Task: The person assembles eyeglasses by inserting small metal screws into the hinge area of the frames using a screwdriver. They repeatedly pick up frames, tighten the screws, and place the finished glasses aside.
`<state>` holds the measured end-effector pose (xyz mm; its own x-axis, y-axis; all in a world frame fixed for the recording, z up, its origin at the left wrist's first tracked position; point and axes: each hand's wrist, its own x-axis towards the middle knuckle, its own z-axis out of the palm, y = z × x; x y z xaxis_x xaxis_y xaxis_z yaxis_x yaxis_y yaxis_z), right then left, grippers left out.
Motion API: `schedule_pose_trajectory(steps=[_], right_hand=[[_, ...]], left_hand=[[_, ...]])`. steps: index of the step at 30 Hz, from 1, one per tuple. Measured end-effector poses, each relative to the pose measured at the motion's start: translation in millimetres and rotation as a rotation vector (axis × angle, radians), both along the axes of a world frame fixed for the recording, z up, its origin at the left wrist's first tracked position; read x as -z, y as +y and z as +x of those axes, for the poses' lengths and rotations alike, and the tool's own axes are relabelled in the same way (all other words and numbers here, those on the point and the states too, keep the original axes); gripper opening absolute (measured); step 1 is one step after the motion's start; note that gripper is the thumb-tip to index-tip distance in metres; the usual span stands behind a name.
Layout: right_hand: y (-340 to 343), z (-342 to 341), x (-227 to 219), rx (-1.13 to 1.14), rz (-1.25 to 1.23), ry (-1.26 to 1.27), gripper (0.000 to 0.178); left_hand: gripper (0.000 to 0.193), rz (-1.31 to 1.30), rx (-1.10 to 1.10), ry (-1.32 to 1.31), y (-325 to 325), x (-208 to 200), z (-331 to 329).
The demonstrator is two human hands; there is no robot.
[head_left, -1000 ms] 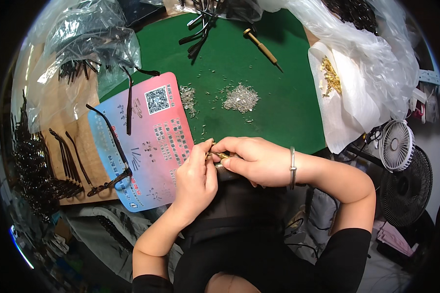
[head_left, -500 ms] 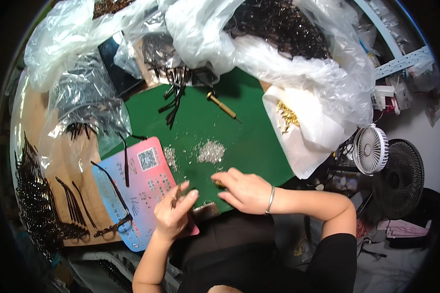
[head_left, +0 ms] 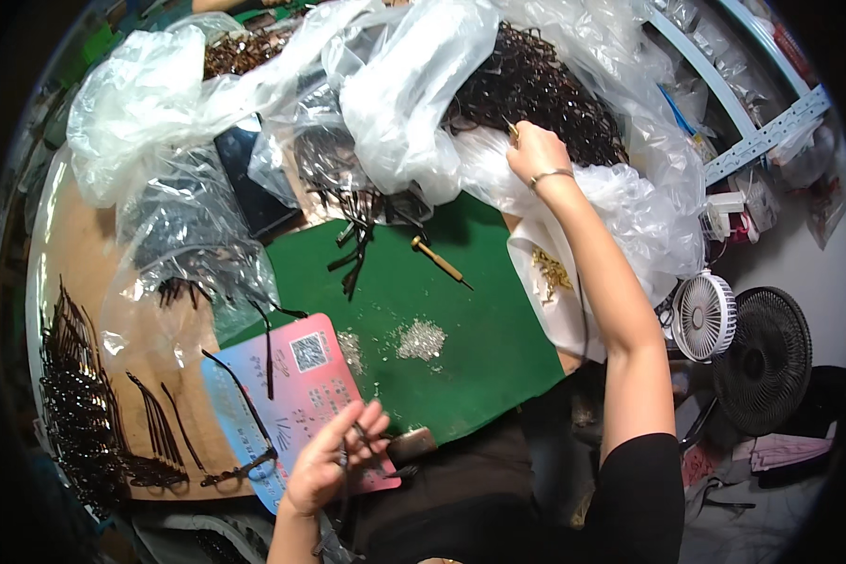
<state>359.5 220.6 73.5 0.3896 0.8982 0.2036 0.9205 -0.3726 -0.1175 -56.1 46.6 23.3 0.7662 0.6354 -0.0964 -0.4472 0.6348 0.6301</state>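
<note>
My left hand (head_left: pixel 324 465), palm up with curled fingers, holds a thin dark glasses frame (head_left: pixel 365 442) over the near edge of the green mat (head_left: pixel 484 343). Its lower part hangs below the hand, against my dark clothing. My right hand (head_left: pixel 540 155) has reached far out to the heap of dark brown glasses frames (head_left: pixel 559 89) in a plastic bag. A small gold-coloured tool (head_left: pixel 513 132) pokes out of its closed fingers; its kind is unclear. On the mat are a pile of tiny silvery parts (head_left: pixel 421 340), a smaller pile (head_left: pixel 350 352) and a brass-handled screwdriver (head_left: pixel 440 260).
Gold-coloured small parts (head_left: pixel 550 273) lie on white sheeting right of the mat. A pink-and-blue card (head_left: pixel 301 395) bears a dark glasses frame (head_left: pixel 254 451). More frames (head_left: pixel 75 404) are stacked at the left. Two fans (head_left: pixel 705 315) stand at the right.
My right hand has gone from the near part of the mat to the far bag of frames, carrying the gold-coloured tool. My left hand has turned palm up. The whole view has shifted slightly.
</note>
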Motion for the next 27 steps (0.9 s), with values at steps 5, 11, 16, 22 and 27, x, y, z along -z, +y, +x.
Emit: schedule_pose_trajectory(steps=[5,11,16,22,27], right_hand=[[10,11,25,0.053,-0.067,-0.043,0.019],[-57,-49,9,-0.245,-0.067,0.006,0.014],[-88,-46,23,-0.272,0.045,0.128,0.016],[-71,4,7,-0.140,0.148,-0.092,0.012],[-41,41,19,-0.444,-0.016,-0.263,0.017]], left_hand=[[0.056,-0.040,-0.246,0.271,-13,5,-7],[0.011,0.258,-0.283,0.848,-1,-8,14],[0.014,0.745,-0.201,1.103,1,3,22],[0.003,1.062,-0.519,1.288,-15,13,13],[0.005,1.168,-0.616,1.241,-23,20,21]])
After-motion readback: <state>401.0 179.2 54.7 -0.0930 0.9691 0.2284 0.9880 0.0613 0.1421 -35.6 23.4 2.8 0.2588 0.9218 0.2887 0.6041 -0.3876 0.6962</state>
